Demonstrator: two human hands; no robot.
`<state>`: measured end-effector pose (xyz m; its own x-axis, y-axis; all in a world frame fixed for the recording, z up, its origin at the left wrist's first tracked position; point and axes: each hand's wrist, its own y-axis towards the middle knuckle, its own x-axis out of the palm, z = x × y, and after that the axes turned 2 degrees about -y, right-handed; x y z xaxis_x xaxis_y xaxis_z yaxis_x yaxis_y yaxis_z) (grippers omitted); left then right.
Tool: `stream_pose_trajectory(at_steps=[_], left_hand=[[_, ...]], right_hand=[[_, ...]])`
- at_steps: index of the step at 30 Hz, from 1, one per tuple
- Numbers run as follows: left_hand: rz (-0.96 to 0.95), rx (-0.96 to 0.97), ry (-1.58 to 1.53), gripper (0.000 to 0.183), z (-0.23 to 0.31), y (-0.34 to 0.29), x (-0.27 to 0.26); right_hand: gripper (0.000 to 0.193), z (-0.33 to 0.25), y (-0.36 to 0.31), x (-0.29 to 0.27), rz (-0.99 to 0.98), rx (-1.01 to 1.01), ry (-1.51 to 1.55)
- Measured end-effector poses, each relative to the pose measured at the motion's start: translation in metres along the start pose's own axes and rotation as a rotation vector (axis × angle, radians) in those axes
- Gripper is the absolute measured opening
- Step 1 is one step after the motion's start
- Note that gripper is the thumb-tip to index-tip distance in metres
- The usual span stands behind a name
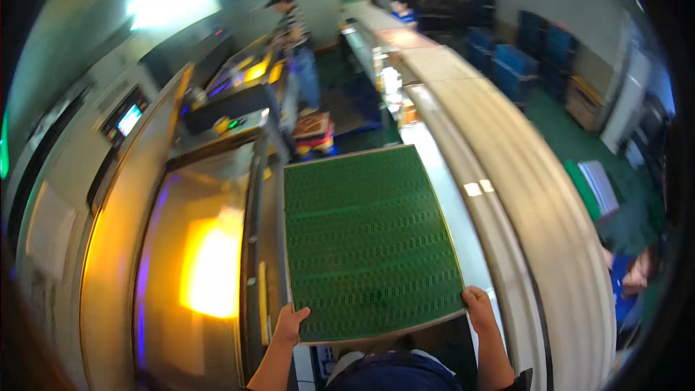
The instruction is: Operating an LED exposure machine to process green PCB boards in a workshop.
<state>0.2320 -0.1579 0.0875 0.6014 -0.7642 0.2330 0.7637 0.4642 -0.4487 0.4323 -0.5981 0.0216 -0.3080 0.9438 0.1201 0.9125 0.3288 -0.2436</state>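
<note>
A large green circuit board panel (369,239) with rows of small dark marks and a pale edge lies between my hands, tilted in front of me. My left hand (290,323) is closed on its near left corner, thumb on top. At the near right corner my right hand (478,307) grips the edge the same way. The undersides of both hands' grips are hidden by the panel. Just left of the panel is an open machine with a glass-like bed (195,246) that reflects bright yellow light.
A raised lid (119,246) stands along the machine's left side. To my right runs a long pale ledge (499,166) beside a white lit surface (463,224). Ahead, a person (293,43) in a striped shirt works at another machine; boards are stacked (313,127) on the floor there.
</note>
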Motion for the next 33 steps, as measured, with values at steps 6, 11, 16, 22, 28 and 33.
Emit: stream_pose_trajectory(at_steps=[6, 11, 16, 22, 28, 33], left_hand=[[0.482, 0.237, -0.314, 0.042, -0.013, -0.079, -0.077], [0.823, 0.46, -0.465, 0.03, -0.047, -0.123, -0.174], [1.387, 0.177, -0.513, 0.037, -0.045, -0.142, -0.238], [1.56, -0.167, 0.232, 0.067, -0.033, -0.135, -0.298], [1.172, -0.49, 1.051, 0.074, -0.044, -0.082, -0.295], [1.162, -0.442, 1.103, 0.077, -0.06, -0.078, -0.305]], right_hand=[[0.026, -0.014, 0.066, 0.13, -0.23, 0.197, 0.002], [0.027, 0.009, 0.088, 0.234, -0.597, 0.29, -0.187], [0.025, 0.013, 0.124, 0.339, -0.848, 0.367, -0.329], [0.027, -0.016, 0.197, 0.475, -1.081, -0.003, -0.565], [0.037, -0.206, 0.158, 0.678, -1.015, -1.14, -0.354], [0.053, -0.365, 0.119, 0.787, -0.804, -1.826, -0.239]])
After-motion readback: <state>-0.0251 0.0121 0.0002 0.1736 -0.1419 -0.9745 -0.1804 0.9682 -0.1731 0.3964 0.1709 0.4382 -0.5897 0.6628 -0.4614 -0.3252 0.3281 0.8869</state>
